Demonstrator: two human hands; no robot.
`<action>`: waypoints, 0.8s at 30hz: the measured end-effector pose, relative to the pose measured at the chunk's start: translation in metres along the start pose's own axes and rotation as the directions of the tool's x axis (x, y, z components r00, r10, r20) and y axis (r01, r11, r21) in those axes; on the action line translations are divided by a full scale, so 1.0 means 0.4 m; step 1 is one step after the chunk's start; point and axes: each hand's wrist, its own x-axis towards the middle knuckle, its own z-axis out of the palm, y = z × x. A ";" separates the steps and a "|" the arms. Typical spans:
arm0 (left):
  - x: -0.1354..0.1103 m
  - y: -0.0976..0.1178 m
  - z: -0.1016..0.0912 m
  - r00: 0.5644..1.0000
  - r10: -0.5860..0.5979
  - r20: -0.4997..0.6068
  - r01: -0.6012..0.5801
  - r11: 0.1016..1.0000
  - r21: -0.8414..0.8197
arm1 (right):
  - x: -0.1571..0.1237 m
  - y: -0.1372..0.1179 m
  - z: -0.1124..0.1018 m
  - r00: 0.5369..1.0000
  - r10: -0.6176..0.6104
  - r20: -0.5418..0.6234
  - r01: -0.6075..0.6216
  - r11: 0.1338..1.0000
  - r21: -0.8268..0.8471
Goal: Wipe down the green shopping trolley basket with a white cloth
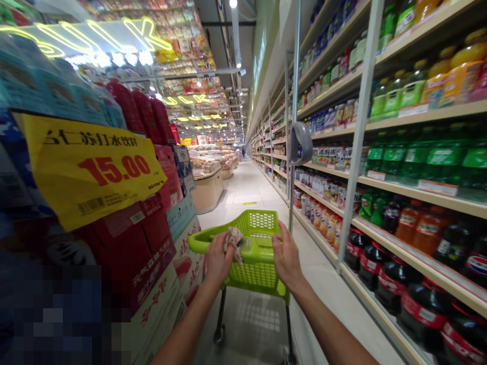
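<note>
Lime-green plastic made up the shopping cart point(251, 274), which stood just ahead on the pale floor, between stacked red drink cartons point(114, 248) and a long beige shelf rack point(399, 186) of bottles. The left hand point(219, 258) had its fingers curled closed around a crumpled, pale, patterned cloth point(235, 243), pressed against the cart's near rim, perhaps so one grip could serve both. The right hand point(287, 261) lay at the cart's right edge, its fingers partly extended; whether they gripped the plastic or merely touched it, I could not tell. Hands set apart like that probably kept the cart straight. The left fingertips were hidden by the cloth, the basket's inside was mostly concealed, one wheel was cut off below, and blocky blurring masked the lower left corner.
</note>
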 end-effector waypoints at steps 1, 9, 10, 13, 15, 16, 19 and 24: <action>-0.001 0.015 0.012 1.000 0.018 0.022 -0.017 0.999 -0.030 | 0.003 -0.002 0.002 1.000 0.002 0.007 -0.002 1.000 -0.029; -0.005 0.120 0.094 0.937 0.251 0.244 -0.237 0.968 -0.086 | 0.009 0.030 0.005 0.989 -0.121 0.084 0.138 0.962 -0.236; 0.002 0.093 0.080 0.944 0.235 0.233 -0.226 0.972 -0.064 | 0.008 0.036 0.003 0.987 -0.140 0.076 0.155 0.959 -0.237; 0.022 -0.009 0.031 0.994 0.078 0.077 -0.079 0.997 0.018 | 0.004 0.045 0.002 0.984 -0.171 0.047 0.177 0.956 -0.235; 0.025 -0.049 0.013 0.999 -0.018 -0.029 0.019 0.999 0.042 | 0.001 0.043 0.008 0.984 -0.176 0.019 0.176 0.953 -0.247; 0.021 -0.052 0.013 0.998 -0.032 -0.050 0.034 0.999 0.042 | 0.000 0.040 0.013 0.983 -0.184 0.007 0.180 0.949 -0.257; -0.001 0.005 0.051 0.999 0.038 0.007 -0.038 0.999 0.009 | -0.003 0.030 0.027 0.974 -0.226 0.018 0.221 0.927 -0.304; -0.020 0.109 0.110 0.956 0.249 0.155 -0.245 0.968 -0.051 | -0.018 0.048 0.023 0.969 -0.230 0.084 0.244 0.881 -0.406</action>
